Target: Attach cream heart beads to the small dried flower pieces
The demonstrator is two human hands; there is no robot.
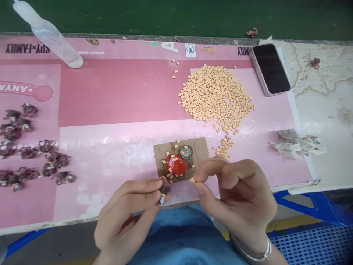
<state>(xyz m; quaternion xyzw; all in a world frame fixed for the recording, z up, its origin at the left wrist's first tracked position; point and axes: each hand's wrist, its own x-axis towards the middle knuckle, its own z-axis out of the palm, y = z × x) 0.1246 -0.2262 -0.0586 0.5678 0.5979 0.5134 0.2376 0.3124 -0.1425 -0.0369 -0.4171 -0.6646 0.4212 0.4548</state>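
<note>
Pinched between the fingertips of my left hand (129,213) is a small dark maroon figure piece (164,187) with a pale tip pointing down. My right hand (234,195) holds one tiny yellow heart-shaped piece (192,180) between thumb and forefinger, a short way right of the figure piece. Just beyond both hands lies a wooden board (199,147). On it are a small red dish (179,167), an upturned metal bottle cap (186,151) and several stray yellow pieces. A large pile of yellow pieces (215,95) spreads behind the right hand.
Several dark maroon pieces (56,159) lie in groups at the left. A translucent squeeze bottle (56,40) lies at the back left. A phone (271,70) rests at the back right, with a crumpled white tissue (298,143) nearer. The pink table sheet (116,92) covers the tabletop.
</note>
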